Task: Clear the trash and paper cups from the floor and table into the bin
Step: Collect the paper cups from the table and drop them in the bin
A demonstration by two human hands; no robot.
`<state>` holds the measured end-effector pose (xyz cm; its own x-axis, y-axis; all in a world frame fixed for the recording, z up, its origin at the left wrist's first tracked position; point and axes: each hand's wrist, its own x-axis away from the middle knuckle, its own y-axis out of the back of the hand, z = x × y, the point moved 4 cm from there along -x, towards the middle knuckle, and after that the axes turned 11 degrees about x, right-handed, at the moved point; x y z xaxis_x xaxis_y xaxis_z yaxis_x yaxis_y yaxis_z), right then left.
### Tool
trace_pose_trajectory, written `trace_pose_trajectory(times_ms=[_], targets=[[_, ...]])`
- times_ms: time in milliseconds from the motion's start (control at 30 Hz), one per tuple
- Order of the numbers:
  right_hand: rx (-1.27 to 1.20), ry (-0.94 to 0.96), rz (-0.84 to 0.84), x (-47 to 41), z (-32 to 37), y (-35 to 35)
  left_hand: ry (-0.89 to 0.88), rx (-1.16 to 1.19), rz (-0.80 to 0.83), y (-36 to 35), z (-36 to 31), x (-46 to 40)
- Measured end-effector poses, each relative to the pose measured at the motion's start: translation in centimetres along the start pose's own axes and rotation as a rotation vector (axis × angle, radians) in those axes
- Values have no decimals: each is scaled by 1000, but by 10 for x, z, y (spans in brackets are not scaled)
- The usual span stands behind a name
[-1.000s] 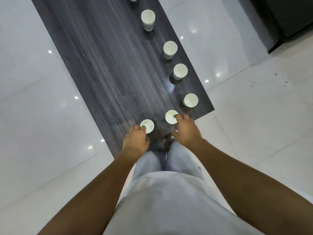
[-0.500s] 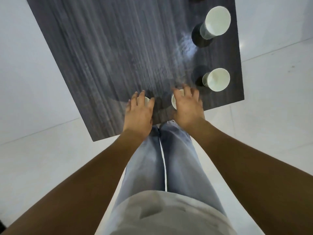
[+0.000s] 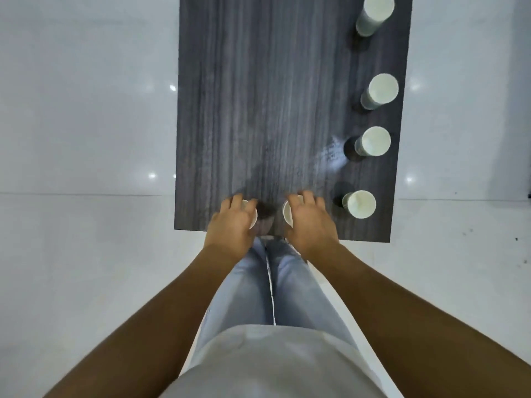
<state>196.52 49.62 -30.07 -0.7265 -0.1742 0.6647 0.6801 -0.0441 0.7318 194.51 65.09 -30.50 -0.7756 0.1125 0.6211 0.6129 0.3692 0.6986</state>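
Hands: your left hand (image 3: 231, 222) grips one white paper cup (image 3: 253, 218), your right hand (image 3: 309, 222) grips another (image 3: 288, 216), both at the near edge of the dark wood-grain table (image 3: 258, 110). Risk: squeezing hard crushes thin walls; four cups remain along the right.

Four cups (image 3: 359, 208) line the counter (image 3: 258, 110) along its right edge — two more sit at its near edge, under the hands.

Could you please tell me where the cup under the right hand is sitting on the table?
In the head view, that cup stands at the table's near edge, beneath the right hand.
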Motion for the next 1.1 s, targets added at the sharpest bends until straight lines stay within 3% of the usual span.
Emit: trace_pose_trajectory(times_ms=[267,533,1100], targets=[[115,223,1,56,67,58,224,147,-193,38,18,103],[319,497,-45,115,199,56,442,327,-463,60,96,226],[621,1130,16,359,557,-159,1038,756,-876,-61,343,629]])
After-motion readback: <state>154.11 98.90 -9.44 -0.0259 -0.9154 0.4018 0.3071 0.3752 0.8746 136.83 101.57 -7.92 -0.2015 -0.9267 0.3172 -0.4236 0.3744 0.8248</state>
